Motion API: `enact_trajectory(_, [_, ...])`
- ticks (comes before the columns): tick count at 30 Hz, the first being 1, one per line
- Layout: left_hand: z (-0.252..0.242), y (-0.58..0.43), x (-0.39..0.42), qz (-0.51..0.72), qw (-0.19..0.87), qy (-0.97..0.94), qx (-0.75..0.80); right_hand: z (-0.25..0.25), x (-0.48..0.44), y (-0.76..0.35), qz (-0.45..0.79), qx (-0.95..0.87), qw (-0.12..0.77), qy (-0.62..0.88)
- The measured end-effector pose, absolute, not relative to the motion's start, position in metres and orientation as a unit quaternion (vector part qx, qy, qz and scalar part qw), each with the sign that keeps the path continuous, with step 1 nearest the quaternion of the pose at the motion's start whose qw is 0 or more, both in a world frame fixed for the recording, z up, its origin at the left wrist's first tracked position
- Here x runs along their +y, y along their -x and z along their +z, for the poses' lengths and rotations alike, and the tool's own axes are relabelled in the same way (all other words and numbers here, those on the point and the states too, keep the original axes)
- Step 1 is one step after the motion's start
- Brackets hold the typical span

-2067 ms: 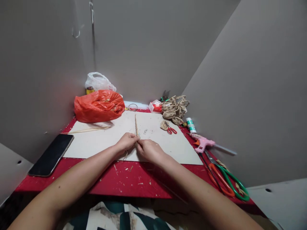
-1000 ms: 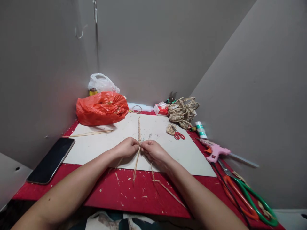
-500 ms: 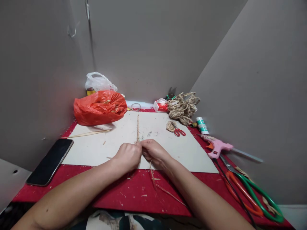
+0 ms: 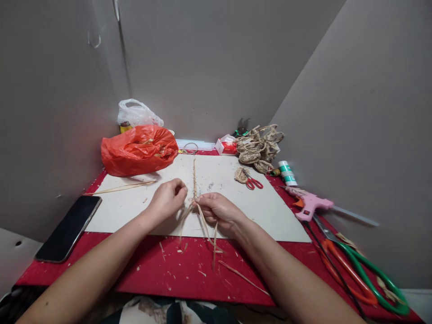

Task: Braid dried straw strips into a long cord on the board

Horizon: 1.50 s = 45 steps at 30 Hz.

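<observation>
A thin braided cord (image 4: 195, 177) of tan fibre runs down the middle of the white board (image 4: 124, 211). At its lower end, my right hand (image 4: 218, 209) pinches the braid, and loose strands (image 4: 204, 222) hang from there over the board's front edge onto the red cloth. My left hand (image 4: 168, 198) is raised just left of the braid, apart from my right hand, with its fingers curled and thumb near the forefinger. Whether a strand lies between those fingers is too small to tell.
At the back left sits an orange plastic bag (image 4: 138, 150); a phone (image 4: 69, 228) lies at the left. Rope coils (image 4: 258, 146) and small red scissors (image 4: 252, 182) are behind right. A pink glue gun (image 4: 312, 203) and large shears (image 4: 364, 265) line the right edge.
My left hand has moved left and up, away from my right hand, which still pinches the braid. More loose strands now show below the braid. The view has shifted slightly.
</observation>
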State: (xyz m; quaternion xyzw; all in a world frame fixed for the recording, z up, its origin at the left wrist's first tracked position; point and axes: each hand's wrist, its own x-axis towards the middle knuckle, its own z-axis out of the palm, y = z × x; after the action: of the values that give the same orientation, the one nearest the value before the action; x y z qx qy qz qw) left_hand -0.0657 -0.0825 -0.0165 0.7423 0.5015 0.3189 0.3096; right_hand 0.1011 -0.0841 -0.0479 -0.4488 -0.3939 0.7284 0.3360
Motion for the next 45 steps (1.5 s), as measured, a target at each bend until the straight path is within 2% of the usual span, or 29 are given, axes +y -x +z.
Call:
enact_trajectory(3, [-0.037,0.054,-0.076,0.307,0.576,-0.613,0.445,-0.048,-0.082,-0.104,0.728,-0.407,0.335,0.439])
enact_trajectory(4, [-0.041,0.05,-0.077,0.292,0.634,-0.575,0.426,-0.049,-0.082,-0.105,0.727,-0.415,0.332,0.435])
enact_trajectory(6, [-0.046,0.044,-0.08,0.282,0.675,-0.536,0.422,-0.049,-0.081,-0.107,0.719,-0.436,0.327,0.431])
enact_trajectory(11, [-0.049,0.044,-0.077,0.282,0.568,-0.624,0.457,-0.051,-0.079,-0.112,0.649,-0.518,0.307,0.465])
enact_trajectory(15, [-0.053,0.048,-0.069,0.245,0.434,-0.744,0.445,-0.055,-0.076,-0.114,0.502,-0.635,0.266,0.524])
enact_trajectory(17, [-0.053,0.049,-0.067,0.228,0.403,-0.762,0.454,-0.056,-0.077,-0.113,0.422,-0.683,0.246,0.543])
enact_trajectory(22, [-0.051,0.046,-0.066,0.22,0.482,-0.716,0.454,-0.049,-0.086,-0.109,0.277,-0.748,0.213,0.564])
enact_trajectory(25, [-0.048,0.043,-0.066,0.216,0.551,-0.662,0.459,-0.04,-0.092,-0.107,0.232,-0.764,0.175,0.576])
enact_trajectory(32, [-0.045,0.041,-0.068,0.219,0.586,-0.602,0.496,-0.029,-0.095,-0.115,0.232,-0.771,0.145,0.575])
enact_trajectory(39, [-0.046,0.04,-0.071,0.253,0.628,-0.558,0.48,-0.031,-0.101,-0.105,0.296,-0.781,0.182,0.519])
enact_trajectory(45, [-0.047,0.038,-0.074,0.28,0.655,-0.536,0.453,-0.035,-0.108,-0.097,0.247,-0.771,0.161,0.565])
